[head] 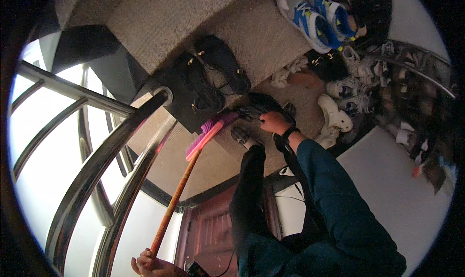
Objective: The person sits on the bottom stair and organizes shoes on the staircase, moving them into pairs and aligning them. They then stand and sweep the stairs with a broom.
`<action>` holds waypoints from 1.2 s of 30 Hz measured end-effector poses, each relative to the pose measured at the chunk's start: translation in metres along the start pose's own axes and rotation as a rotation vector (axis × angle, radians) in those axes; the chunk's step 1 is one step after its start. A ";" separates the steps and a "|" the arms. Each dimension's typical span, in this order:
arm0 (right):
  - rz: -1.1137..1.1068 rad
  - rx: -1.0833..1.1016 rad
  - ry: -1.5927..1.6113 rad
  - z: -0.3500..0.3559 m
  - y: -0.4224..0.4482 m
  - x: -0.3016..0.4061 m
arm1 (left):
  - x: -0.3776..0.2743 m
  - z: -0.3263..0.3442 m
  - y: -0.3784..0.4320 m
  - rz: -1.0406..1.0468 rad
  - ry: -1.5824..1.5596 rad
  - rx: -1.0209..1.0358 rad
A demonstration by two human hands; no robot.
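Note:
A broom with an orange-brown handle (pixel 172 208) and pink-purple head (pixel 209 135) slants up from the bottom left. My left hand (pixel 154 266) is closed round the upper end of its handle. The bristles rest by the edge of a stair step, beside a pair of black buckled sandals (pixel 207 75). Further right, my right hand (pixel 275 123), with a dark band at the wrist, grips a black shoe (pixel 263 104), whose shape is partly blurred. My feet in dark patterned footwear (pixel 240 135) stand just below it on the floor.
Blue and white sneakers (pixel 308 19) sit on the step at the upper right. White clogs (pixel 332 120) and a crowded shoe rack (pixel 392 80) are on the right. A metal stair railing (pixel 105 160) curves along the left. Behind me is a reddish door (pixel 210 229).

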State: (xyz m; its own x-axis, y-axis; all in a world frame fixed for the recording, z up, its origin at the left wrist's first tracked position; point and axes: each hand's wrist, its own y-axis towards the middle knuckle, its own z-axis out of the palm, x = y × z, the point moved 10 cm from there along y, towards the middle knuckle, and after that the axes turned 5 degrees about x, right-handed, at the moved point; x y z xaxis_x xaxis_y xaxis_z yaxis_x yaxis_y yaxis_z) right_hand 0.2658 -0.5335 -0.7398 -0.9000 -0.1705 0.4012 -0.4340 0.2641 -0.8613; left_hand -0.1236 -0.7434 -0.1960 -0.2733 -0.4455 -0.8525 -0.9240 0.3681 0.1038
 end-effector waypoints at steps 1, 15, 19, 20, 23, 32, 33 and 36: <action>-0.048 -0.077 0.075 -0.015 -0.013 0.003 | -0.004 0.001 0.000 -0.012 0.006 0.007; 0.048 -0.088 0.317 -0.140 -0.181 -0.022 | -0.047 0.050 -0.010 -0.123 -0.069 0.189; 0.005 -0.230 0.269 -0.184 -0.218 -0.002 | -0.055 0.055 -0.017 -0.112 -0.113 0.186; 0.017 -0.135 0.228 -0.186 -0.219 0.001 | -0.052 0.048 -0.019 -0.123 -0.077 0.100; -0.019 -0.310 0.175 -0.222 -0.237 0.019 | -0.060 0.055 -0.022 -0.046 -0.124 0.198; -0.277 -0.421 -0.086 -0.311 -0.270 0.097 | -0.065 0.059 -0.044 -0.148 -0.227 0.114; -0.289 -0.434 -0.136 -0.322 -0.269 0.105 | -0.071 0.062 -0.044 -0.118 -0.199 0.134; -0.277 -0.423 -0.201 -0.339 -0.263 0.124 | -0.071 0.067 -0.041 -0.137 -0.203 0.135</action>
State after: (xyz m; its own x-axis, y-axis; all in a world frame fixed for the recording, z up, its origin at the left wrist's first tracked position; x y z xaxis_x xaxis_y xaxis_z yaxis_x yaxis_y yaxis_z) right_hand 0.2549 -0.3022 -0.3580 -0.7421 -0.4552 0.4919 -0.6696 0.5351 -0.5150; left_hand -0.0481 -0.6726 -0.1736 -0.0765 -0.3313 -0.9404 -0.9011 0.4268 -0.0770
